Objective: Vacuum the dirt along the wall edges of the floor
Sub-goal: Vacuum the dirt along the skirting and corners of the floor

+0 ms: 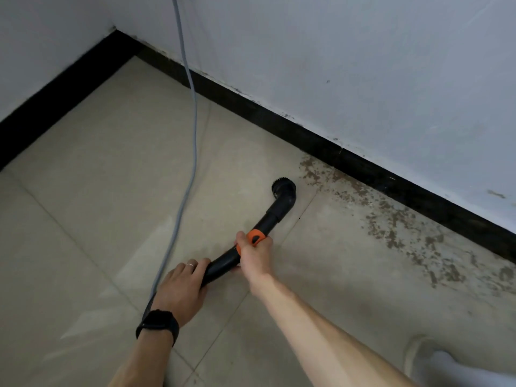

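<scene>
Both arms reach forward: the left hand [181, 286] curls round the near end of the black vacuum tube [269, 221], and the right hand [255, 255] grips its orange collar. Left of the tube trails a grey cord [192, 141]. Just beyond the tube's brush head [282, 189], brown dirt [391, 219] speckles the floor [111, 163] along the baseboard [307, 135].

Dim, even, cool-toned light, source not seen, pale sheen streaks on the floor [97, 169], overall soft focus, skirting [363, 166] lines bowed by wide-angle lens, shoe [424, 356] at lower right edge blurred.
</scene>
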Tool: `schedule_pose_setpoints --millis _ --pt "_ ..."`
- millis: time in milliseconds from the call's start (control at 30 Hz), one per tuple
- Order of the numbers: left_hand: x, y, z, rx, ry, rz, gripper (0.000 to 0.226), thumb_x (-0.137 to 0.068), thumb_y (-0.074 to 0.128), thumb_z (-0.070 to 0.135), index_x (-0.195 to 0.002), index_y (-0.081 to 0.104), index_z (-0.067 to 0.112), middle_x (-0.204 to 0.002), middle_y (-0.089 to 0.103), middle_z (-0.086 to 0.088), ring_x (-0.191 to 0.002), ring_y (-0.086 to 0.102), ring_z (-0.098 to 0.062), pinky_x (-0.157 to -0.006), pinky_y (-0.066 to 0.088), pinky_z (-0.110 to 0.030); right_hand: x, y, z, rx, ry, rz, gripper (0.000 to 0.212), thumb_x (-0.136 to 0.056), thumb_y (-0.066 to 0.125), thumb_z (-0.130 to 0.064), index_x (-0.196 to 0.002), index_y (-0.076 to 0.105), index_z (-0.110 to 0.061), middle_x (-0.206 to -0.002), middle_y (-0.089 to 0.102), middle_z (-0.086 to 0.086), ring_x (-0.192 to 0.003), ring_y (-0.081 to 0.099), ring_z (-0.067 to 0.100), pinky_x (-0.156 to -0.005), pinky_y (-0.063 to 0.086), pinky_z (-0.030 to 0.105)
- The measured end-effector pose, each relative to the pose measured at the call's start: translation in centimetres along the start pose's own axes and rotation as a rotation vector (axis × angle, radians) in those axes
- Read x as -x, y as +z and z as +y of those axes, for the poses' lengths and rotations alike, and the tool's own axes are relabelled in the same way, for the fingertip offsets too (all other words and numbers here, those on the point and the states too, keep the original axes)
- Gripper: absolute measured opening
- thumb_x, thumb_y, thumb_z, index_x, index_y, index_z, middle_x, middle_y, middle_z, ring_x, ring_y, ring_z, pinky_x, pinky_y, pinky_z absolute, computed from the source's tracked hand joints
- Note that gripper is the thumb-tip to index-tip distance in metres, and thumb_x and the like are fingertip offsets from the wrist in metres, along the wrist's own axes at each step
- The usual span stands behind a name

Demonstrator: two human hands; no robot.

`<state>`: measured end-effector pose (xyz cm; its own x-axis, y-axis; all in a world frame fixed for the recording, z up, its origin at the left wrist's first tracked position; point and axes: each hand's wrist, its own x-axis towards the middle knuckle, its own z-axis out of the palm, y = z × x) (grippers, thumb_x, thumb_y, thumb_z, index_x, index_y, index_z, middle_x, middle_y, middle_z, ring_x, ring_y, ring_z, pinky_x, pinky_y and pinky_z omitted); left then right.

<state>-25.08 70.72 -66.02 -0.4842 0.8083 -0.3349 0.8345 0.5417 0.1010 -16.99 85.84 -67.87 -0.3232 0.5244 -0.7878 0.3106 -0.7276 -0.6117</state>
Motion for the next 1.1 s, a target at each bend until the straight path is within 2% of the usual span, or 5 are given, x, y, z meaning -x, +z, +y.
schedule_pose_setpoints --millis 233,367,633,867,1100 --pt "0.6 0.5 0.5 -0.014 0.051 -0.02 0.053 -0.071 0.072 0.023 -0.116 0.045 0.026 -0.091 0.059 0.0 -0.08 0.059 -0.026 -0.069 0.049 -0.034 1.5 -1.2 1.6 -0.026 0.003 0.064 0.032 -0.096 0.066 -0.039 -0.1 0.039 -0.022 -0.092 0.06 0.005 -0.09 0.066 0.03 -0.09 0.057 0.058" --pt "1.1 0.7 1.0 -0.047 0.074 -0.045 0.049 -0.073 0.07 0.023 -0.116 0.045 0.026 -0.092 0.059 -0.001 -0.081 0.059 -0.026 -0.07 0.049 -0.035 2.3 -2.4 2.0 -0.01 0.019 0.06 0.045 -0.087 0.064 -0.052 -0.106 0.038 -0.021 -0.093 0.06 0.003 -0.09 0.066 0.027 -0.091 0.057 0.056" --pt "-1.1 -1.0 3.7 -0.014 0.021 -0.038 0.04 -0.086 0.054 0.025 -0.124 0.041 0.026 -0.106 0.056 0.0 -0.099 0.054 -0.025 -0.083 0.042 -0.035 1.7 -4.1 -1.7 -0.075 0.012 0.062 0.042 -0.102 0.062 -0.031 -0.126 0.037 -0.007 -0.106 0.057 0.009 -0.083 0.063 0.017 -0.061 0.063 0.039" --pt "-3.7 -0.9 6.4 0.101 -0.046 -0.038 0.036 -0.085 0.054 0.023 -0.118 0.039 0.025 -0.104 0.056 -0.001 -0.096 0.053 -0.024 -0.077 0.04 -0.034 0.0 -4.7 -4.6 0.076 -0.027 0.131 0.047 -0.101 0.059 -0.036 -0.129 0.034 -0.008 -0.114 0.06 0.015 -0.089 0.064 0.026 -0.076 0.063 0.055" --pt "-3.0 -0.7 5.1 0.189 -0.085 -0.02 0.038 -0.084 0.055 0.023 -0.118 0.039 0.026 -0.1 0.056 0.001 -0.094 0.053 -0.024 -0.071 0.033 -0.031 -0.3 -3.4 -4.4 0.161 -0.001 0.09 0.042 -0.103 0.056 -0.038 -0.124 0.03 -0.013 -0.101 0.055 0.006 -0.075 0.061 0.017 -0.072 0.064 0.052"
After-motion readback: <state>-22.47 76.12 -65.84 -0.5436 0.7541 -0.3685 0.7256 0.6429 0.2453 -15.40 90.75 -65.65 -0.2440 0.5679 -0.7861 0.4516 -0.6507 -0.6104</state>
